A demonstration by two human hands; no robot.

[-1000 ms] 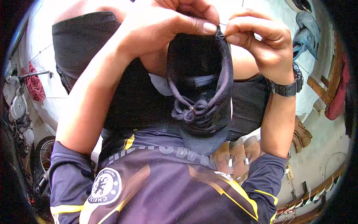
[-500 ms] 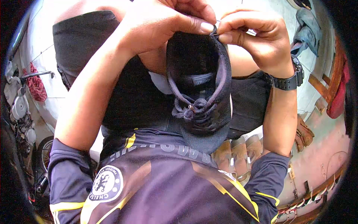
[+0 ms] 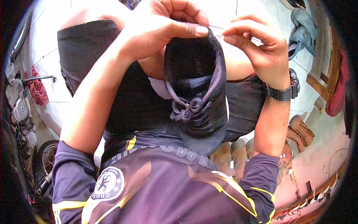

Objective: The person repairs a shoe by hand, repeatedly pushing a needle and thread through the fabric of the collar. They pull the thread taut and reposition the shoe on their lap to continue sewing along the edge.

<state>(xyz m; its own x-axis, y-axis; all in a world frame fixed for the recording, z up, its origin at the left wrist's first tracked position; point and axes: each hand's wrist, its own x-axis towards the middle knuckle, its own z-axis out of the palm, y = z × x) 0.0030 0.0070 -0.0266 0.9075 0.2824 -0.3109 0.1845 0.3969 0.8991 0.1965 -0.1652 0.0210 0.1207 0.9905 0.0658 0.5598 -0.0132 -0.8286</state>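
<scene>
A black sneaker (image 3: 209, 128) with its laces tied in a bow rests on my lap, toe toward my body and opening facing up. With thumb and fingers closed, my left hand (image 3: 175, 22) pinches the rim at the shoe's heel. Just to the right, my right hand (image 3: 257, 43) is closed in a pinch on a thin thread (image 3: 216, 27) that runs to the heel edge. Whether a needle is also between those fingertips is too small to tell.
Dark shorts (image 3: 87, 48) cover my bent legs on the tiled floor. A motorbike (image 3: 24, 108) and a red cloth (image 3: 37, 87) are at left. To the right lie a blue-grey cloth (image 3: 302, 31), a wooden frame (image 3: 319, 86) and brown shoes (image 3: 300, 130).
My right hand has drawn a little away from the heel rim, and thread now spans the gap. My left hand keeps its pinch; the shoe has shifted slightly left.
</scene>
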